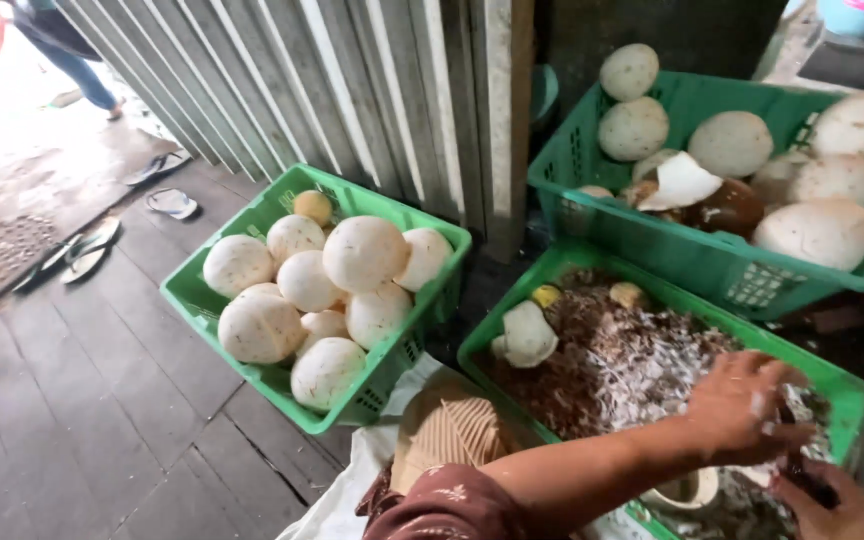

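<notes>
**Hands over the basket of shavings**

We see three green plastic baskets on a dark plank floor (102, 400). The left basket (202, 300) is heaped with pale, peeled coconuts (364, 252), round and whitish. The far right basket (692, 250) holds more of them, mixed with a brown unpeeled one (732, 207) and a broken white piece (682, 182). The near basket (842, 385), just in front of us, is filled with brown and white shavings (622, 365); a pale coconut piece (527, 335) lies at its far left corner. A grey corrugated wall (352, 90) and a post (500, 120) stand behind the baskets. Sandals (172, 203) lie on the floor at far left, and another person's legs (77, 65) show at the top left edge.

Our left hand (742, 405) reaches across from the near left, forearm level over the shavings, palm down and fingers curled, dusted with white flecks; its grip seems closed round something, but we cannot tell what. Our right hand (837, 505) sits at the near right corner, partly cut off, fingers closed on a dark object (807, 475) we cannot identify. A small pale rounded thing (687, 490) lies just under the left forearm, and a tan woven object (452, 430) rests near our lap.
</notes>
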